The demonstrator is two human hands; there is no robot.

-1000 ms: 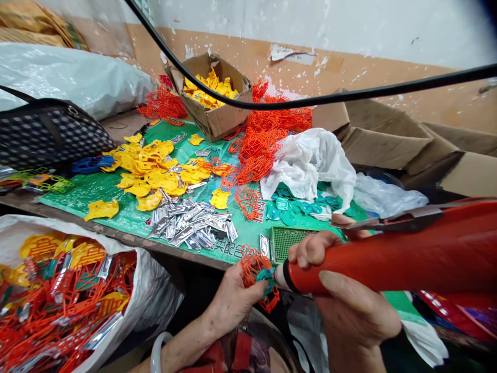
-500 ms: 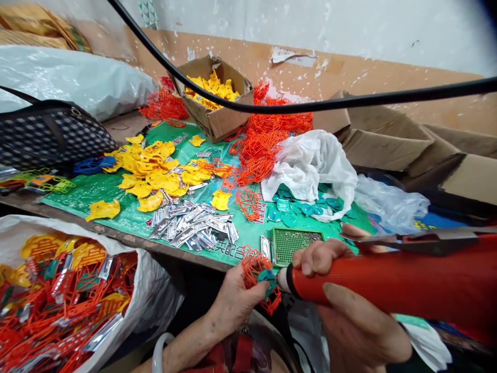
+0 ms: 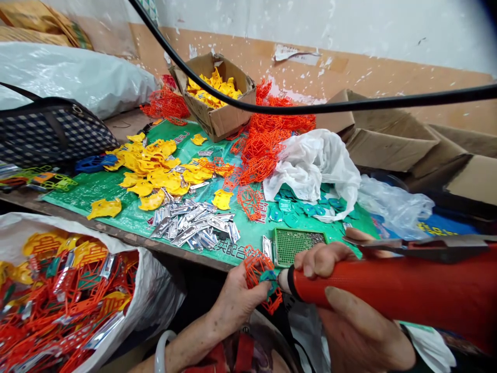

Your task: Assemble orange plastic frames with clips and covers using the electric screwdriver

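My left hand (image 3: 237, 295) is closed on an orange plastic lattice frame (image 3: 254, 267), with the thumb pressing a small teal plastic piece (image 3: 268, 280) against it. Wrapped around a red electric screwdriver (image 3: 373, 285) is my right hand (image 3: 326, 259), its fingers over the top and thumb below. The tool lies nearly level, and its tip meets the teal piece; whether a screw sits there is hidden. Just beyond the hands are a green tray of small screws (image 3: 289, 246) and one silver strip (image 3: 267, 246).
Silver strips (image 3: 198, 223), yellow shells (image 3: 155, 171), orange frames (image 3: 264, 150) and teal pieces (image 3: 298, 210) lie on the green-covered table. A white sack of assembled parts (image 3: 155, 280) stands at left. A carton (image 3: 217, 122) and black cable (image 3: 295, 110) are beyond.
The view has shifted slightly. Both hands keep the same hold, with the screwdriver tip still at the teal piece.
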